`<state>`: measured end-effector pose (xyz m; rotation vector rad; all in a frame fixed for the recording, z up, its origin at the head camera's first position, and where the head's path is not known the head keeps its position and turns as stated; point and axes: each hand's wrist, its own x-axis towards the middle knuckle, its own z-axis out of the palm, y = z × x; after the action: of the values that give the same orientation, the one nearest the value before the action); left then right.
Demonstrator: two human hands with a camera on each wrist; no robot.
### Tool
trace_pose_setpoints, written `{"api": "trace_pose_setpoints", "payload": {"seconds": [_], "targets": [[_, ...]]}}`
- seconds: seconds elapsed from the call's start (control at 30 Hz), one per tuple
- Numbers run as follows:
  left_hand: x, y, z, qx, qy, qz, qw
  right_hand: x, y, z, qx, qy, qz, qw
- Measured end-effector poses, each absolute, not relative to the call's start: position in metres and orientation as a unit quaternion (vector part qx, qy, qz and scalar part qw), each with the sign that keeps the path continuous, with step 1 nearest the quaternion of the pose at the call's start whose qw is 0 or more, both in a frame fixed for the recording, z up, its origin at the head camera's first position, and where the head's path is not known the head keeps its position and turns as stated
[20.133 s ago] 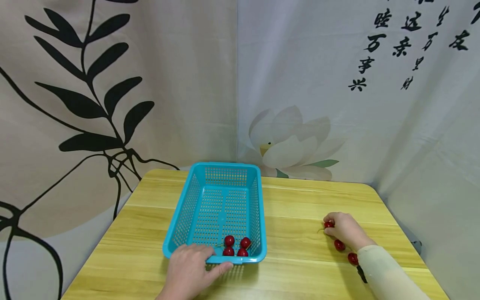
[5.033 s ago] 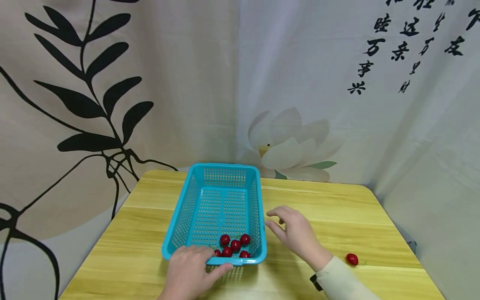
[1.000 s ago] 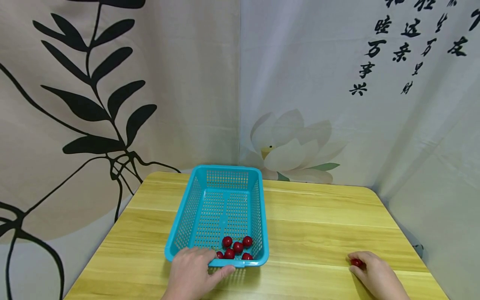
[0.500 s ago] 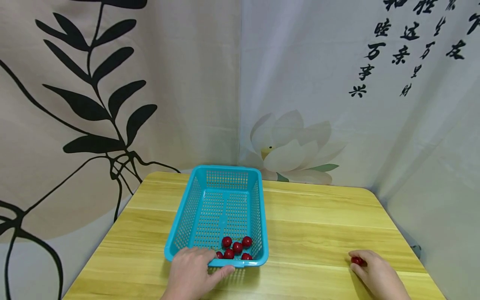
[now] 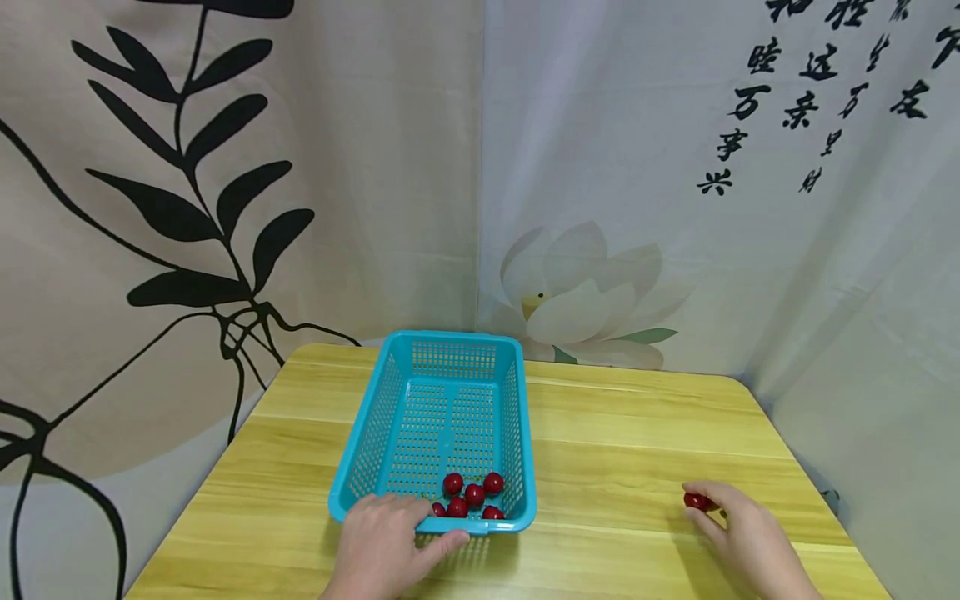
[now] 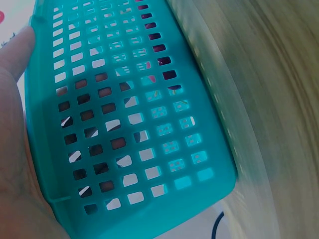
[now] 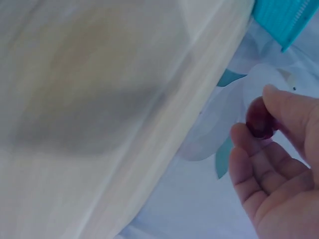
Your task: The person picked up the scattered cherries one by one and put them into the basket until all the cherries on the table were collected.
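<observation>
My right hand (image 5: 742,533) pinches a dark red cherry (image 5: 699,502) between thumb and fingers over the right part of the table. In the right wrist view the same cherry (image 7: 260,119) sits between the thumb tip and the fingertips, above the tabletop. My left hand (image 5: 386,542) grips the near rim of a blue plastic basket (image 5: 432,340), its fingers over the rim and its thumb outside. Several red cherries (image 5: 474,496) lie inside the basket at its near end. From the left wrist view, the perforated basket wall (image 6: 144,124) fills much of the picture, with the left hand at its edge.
The yellow wood-grain table (image 5: 615,433) extends to the right of the basket. Behind it hangs a pale curtain (image 5: 390,167) printed with dark leaves, a lotus and black characters.
Over the last half second the right hand has lifted the last table cherry and moved slightly left and away. Earlier, other cherries went from table to basket. The left hand stays on the rim.
</observation>
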<state>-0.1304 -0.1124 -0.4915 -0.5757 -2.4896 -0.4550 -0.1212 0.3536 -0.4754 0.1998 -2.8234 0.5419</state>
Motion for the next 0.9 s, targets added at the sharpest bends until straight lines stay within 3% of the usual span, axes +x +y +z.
{"api": "trace_pose_setpoints", "payload": {"seconds": [0.2, 0.3, 0.9], "targets": [[-0.131, -0.112, -0.492, -0.213, -0.924, -0.166, 0.269, -0.125, 0.334, -0.464, 0.171, -0.941, 0.161, 0.244], [-0.131, -0.112, -0.492, -0.214, -0.923, -0.166, 0.273, -0.128, 0.323, -0.458, 0.210, -0.925, 0.164, 0.272], [-0.132, -0.113, -0.493, -0.221, -0.917, -0.167, 0.286, -0.155, 0.227, -0.426, 0.363, -0.848, 0.255, 0.290]]}}
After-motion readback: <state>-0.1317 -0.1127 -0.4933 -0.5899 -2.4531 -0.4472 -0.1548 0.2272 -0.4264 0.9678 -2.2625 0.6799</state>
